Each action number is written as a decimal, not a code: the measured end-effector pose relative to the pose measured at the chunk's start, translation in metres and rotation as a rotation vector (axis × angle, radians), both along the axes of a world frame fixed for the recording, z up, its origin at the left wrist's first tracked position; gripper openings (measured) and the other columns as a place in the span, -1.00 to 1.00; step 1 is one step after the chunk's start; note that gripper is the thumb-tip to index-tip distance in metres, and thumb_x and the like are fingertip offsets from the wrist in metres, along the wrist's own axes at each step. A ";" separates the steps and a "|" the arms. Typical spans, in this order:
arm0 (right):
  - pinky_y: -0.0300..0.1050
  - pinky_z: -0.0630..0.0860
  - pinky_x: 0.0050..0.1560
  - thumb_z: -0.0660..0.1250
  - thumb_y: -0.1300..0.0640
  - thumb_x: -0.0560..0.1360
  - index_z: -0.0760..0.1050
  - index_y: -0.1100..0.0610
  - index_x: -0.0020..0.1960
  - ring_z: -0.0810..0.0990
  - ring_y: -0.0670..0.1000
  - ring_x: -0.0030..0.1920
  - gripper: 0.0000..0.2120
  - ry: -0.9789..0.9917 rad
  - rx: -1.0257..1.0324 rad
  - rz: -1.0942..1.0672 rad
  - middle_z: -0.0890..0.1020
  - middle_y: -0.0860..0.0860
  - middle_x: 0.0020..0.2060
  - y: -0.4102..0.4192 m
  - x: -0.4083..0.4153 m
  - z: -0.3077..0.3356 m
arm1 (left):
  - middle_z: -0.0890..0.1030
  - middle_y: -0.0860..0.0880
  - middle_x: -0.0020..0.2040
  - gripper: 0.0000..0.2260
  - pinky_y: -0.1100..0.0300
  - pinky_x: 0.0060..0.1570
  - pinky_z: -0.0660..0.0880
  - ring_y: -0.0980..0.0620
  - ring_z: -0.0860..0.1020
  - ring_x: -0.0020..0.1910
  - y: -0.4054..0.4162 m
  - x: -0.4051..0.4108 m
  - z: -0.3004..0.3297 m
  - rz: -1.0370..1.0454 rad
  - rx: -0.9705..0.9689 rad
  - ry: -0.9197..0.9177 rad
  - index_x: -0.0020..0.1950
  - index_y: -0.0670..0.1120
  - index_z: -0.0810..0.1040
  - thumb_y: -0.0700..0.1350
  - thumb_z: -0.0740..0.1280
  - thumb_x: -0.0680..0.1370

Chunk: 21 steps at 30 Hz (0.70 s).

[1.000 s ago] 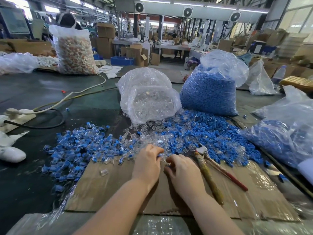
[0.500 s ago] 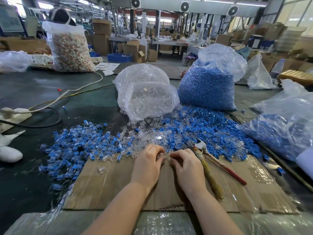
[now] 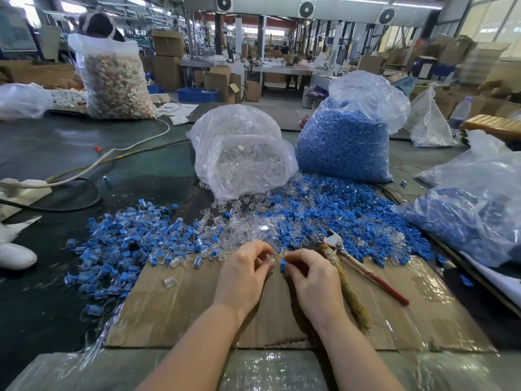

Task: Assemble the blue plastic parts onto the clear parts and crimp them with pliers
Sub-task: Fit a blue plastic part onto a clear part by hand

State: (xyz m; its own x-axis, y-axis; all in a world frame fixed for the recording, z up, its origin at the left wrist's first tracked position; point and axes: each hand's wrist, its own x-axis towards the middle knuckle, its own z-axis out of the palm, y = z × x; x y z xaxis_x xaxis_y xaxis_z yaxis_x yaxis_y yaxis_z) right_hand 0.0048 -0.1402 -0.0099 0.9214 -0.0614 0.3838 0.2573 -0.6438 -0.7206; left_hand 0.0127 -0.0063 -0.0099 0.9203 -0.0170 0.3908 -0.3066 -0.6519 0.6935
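My left hand (image 3: 244,273) pinches a clear plastic part (image 3: 267,256) just above the cardboard sheet (image 3: 180,311). My right hand (image 3: 311,273) pinches a small blue part (image 3: 282,266) a short gap to its right. Pliers (image 3: 363,273) with one red handle and one cloth-wrapped handle lie on the cardboard beside my right hand, untouched. Loose blue parts (image 3: 352,215) and clear parts (image 3: 242,224) are heaped behind my hands. A pile of joined blue-and-clear pieces (image 3: 121,241) spreads to the left.
A bag of clear parts (image 3: 239,153) and a bag of blue parts (image 3: 346,139) stand behind the heaps. Another bag with blue pieces (image 3: 476,210) lies at the right. Cables (image 3: 84,170) cross the dark table at left. A bag of pale pieces (image 3: 115,80) stands far left.
My hands have drawn slightly apart and lifted a little; the blue part now shows in my right fingers and the clear part in my left. The pliers have not moved.
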 end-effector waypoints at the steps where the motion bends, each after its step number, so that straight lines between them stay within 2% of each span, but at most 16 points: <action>1: -0.24 0.46 0.03 0.39 0.26 0.44 0.61 0.10 -0.06 0.55 -0.09 -0.08 -0.88 -0.005 -0.028 0.007 0.62 -0.07 -0.15 0.000 0.000 0.000 | 0.55 0.14 -0.20 -0.87 0.43 -0.16 0.44 0.23 0.51 -0.22 0.000 0.000 0.000 0.000 -0.004 0.003 -0.03 0.00 0.58 -0.18 0.41 0.47; 7: -0.19 0.44 0.03 0.38 0.17 0.46 0.62 0.11 0.01 0.54 -0.04 -0.06 -0.86 -0.021 -0.162 0.005 0.59 -0.04 -0.10 0.003 0.000 0.000 | 0.57 0.16 -0.23 -0.89 0.43 -0.13 0.50 0.26 0.55 -0.22 0.002 0.000 0.002 0.014 -0.118 0.044 -0.07 0.01 0.59 -0.14 0.44 0.45; 13: -0.15 0.43 0.01 0.34 0.16 0.49 0.58 0.08 -0.02 0.52 -0.04 -0.05 -0.91 0.024 -0.209 -0.008 0.56 -0.07 -0.08 0.004 0.002 0.000 | 0.57 0.16 -0.19 -0.90 0.62 -0.15 0.33 0.32 0.48 -0.21 0.003 0.001 0.000 -0.002 -0.071 0.058 -0.06 -0.01 0.62 -0.20 0.39 0.48; 18: -0.11 0.46 -0.01 0.38 0.23 0.44 0.54 0.11 -0.10 0.54 -0.03 -0.09 -0.94 0.029 -0.169 0.000 0.57 -0.06 -0.13 0.004 0.002 0.001 | 0.57 0.15 -0.22 -0.85 0.49 -0.12 0.45 0.26 0.54 -0.20 0.002 0.002 -0.001 0.002 -0.092 0.071 0.01 -0.01 0.57 -0.21 0.38 0.49; 21: -0.13 0.46 0.00 0.40 0.26 0.42 0.54 0.11 -0.10 0.53 -0.05 -0.09 -0.90 0.019 -0.134 0.013 0.60 -0.07 -0.17 0.002 0.002 0.001 | 0.62 0.11 -0.15 -0.86 0.46 -0.07 0.46 0.20 0.56 -0.15 0.002 0.003 -0.002 -0.006 -0.063 0.076 0.01 -0.01 0.61 -0.20 0.36 0.50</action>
